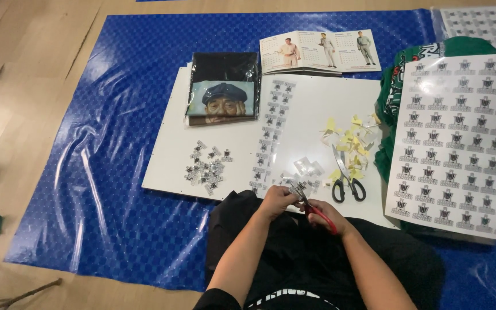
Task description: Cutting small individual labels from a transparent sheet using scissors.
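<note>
My left hand [276, 200] pinches a small sticker strip [297, 189] at the near edge of a white board [167, 155]. My right hand [328, 213] grips red-handled scissors [317, 211] whose blades meet the strip. A pile of cut-out stickers [206, 166] lies on the board's left part. Two long sticker strips [272, 132] run down its middle. Black-handled scissors [345, 175] rest to the right, beside yellow paper scraps [348, 140].
A large printed sticker sheet [460, 143] lies at the right over green cloth [391, 97]. A bagged black shirt with a printed picture [223, 86] and an open calendar booklet [320, 51] sit at the far side. Everything rests on a blue tarp [116, 172] over a wooden floor.
</note>
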